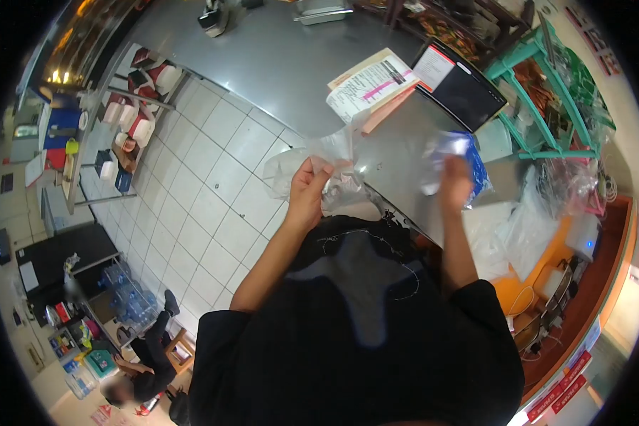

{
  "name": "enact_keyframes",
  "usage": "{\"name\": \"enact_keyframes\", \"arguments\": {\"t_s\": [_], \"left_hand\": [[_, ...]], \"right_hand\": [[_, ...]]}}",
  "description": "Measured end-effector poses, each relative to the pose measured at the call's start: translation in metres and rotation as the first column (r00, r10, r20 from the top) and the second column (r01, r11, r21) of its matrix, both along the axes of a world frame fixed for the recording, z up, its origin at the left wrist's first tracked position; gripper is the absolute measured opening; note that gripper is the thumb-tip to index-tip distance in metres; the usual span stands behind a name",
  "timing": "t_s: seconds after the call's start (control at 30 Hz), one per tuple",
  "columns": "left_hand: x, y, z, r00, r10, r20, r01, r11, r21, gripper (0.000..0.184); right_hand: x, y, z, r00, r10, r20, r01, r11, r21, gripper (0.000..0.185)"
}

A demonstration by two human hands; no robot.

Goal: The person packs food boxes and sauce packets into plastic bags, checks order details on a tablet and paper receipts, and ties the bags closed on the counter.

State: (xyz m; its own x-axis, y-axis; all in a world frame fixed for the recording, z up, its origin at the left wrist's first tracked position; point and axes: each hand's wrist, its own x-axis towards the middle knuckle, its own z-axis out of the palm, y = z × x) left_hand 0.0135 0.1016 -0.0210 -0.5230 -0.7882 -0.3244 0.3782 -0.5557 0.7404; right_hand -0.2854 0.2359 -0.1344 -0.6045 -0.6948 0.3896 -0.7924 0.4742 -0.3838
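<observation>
My left hand (309, 188) is closed, pinching a thin translucent plastic bag (284, 170) in front of my body, beside the steel counter's edge. Part of the bag spreads to either side of the fingers. Over the counter to the right, my right hand (456, 183) is smeared by motion, so its fingers do not show clearly. Right by it is a blue plastic packet (480, 174), with a shiny, blurred clear-and-purple patch around the fingertips. Whether the right hand grips the packet or only touches it, I cannot tell.
On the steel counter (277, 64) lie papers (373, 85) and a tablet (461, 84). A teal rack (557, 92) stands at the right, with clear plastic bags (529, 227) below it. Shelves with boxes (131, 121) are at left. Another person (153, 362) sits at lower left.
</observation>
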Motion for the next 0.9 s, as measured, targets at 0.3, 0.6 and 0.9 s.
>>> {"name": "enact_keyframes", "arguments": {"t_s": [0.3,0.6,0.9], "left_hand": [[0.040,0.004,-0.013,0.993,-0.100,0.067,0.108,0.984,-0.140,0.006],[0.106,0.001,0.022,0.984,-0.007,0.177,0.086,0.892,-0.444,0.025],[0.197,-0.002,0.040,0.938,0.205,0.281,-0.035,0.859,-0.510,0.093]], "right_hand": [[-0.025,-0.039,0.130,0.999,-0.039,0.019,0.041,0.996,-0.078,0.047],[0.179,-0.113,0.126,0.105,0.825,0.555,-0.829,0.381,-0.409,0.051],[0.332,-0.153,0.012,-0.514,-0.008,0.858,-0.606,0.712,-0.355,0.044]]}}
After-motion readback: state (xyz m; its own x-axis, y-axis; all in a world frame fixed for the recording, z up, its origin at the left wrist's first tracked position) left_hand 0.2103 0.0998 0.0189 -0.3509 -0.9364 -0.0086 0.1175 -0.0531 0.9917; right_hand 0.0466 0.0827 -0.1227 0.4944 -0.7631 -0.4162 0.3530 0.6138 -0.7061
